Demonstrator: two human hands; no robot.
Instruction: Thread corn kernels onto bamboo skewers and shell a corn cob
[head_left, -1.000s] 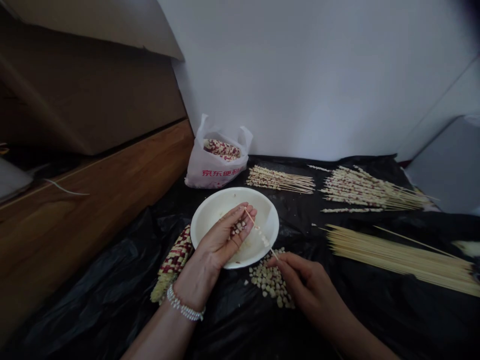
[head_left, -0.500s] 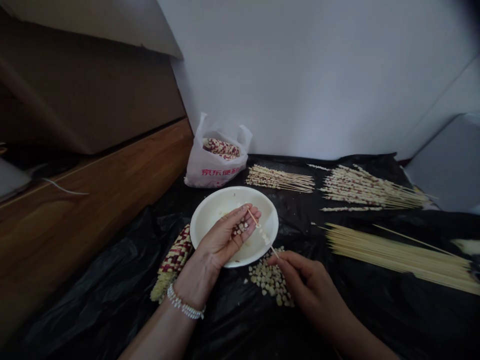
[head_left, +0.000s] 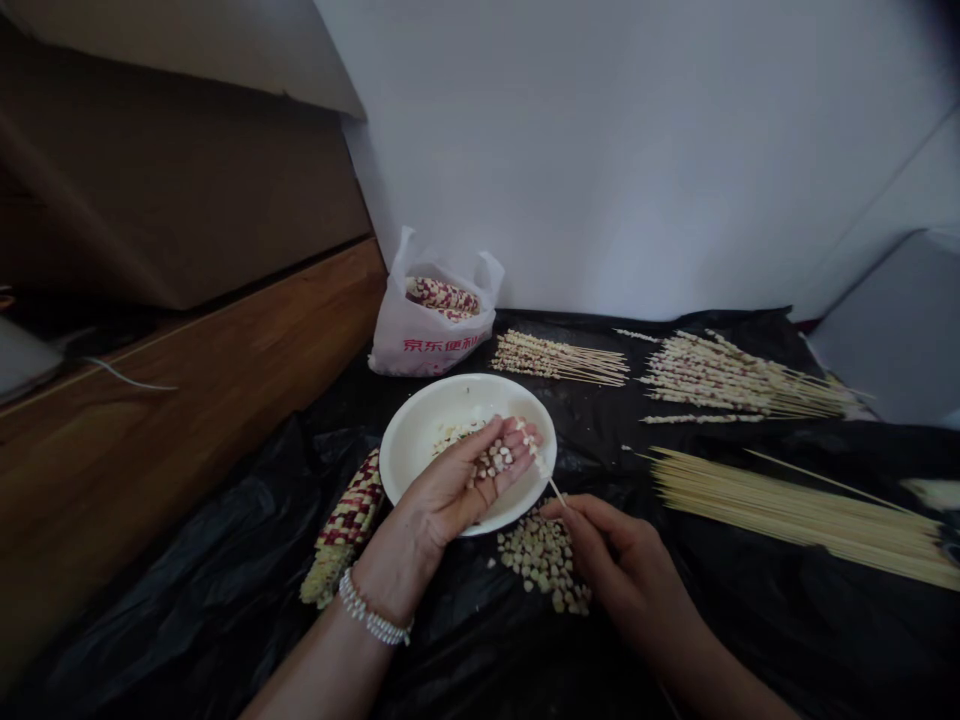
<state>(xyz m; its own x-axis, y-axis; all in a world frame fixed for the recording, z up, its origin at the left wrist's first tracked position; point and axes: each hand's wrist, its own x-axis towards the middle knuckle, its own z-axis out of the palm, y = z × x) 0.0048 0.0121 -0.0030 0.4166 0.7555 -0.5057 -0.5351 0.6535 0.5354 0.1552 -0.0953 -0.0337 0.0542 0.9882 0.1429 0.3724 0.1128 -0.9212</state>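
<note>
Between the two hands, a skewer [head_left: 557,490] slants toward the left hand [head_left: 450,500], with strung kernels [head_left: 536,458] on its far part. The right hand [head_left: 611,550] pinches its near end between thumb and fingers; the left is cupped, palm up and digits loosely apart, cradling loose kernels [head_left: 496,458]. Whether the tip touches the left hand, I cannot tell. The step appears to be threading; one more kernel would call for the left thumb to steady it against the point. Beneath the left hand, a white bowl [head_left: 412,425] contains scattered pale bits [head_left: 450,435]. Just left of the right hand lies a kernel pile [head_left: 541,560]; left of the left wrist, a partly stripped cob [head_left: 352,530]. Beyond the left hand, a plastic bag [head_left: 431,350] holds more cobs [head_left: 446,293]. Bare skewers [head_left: 780,510] lie right of the right hand.
</note>
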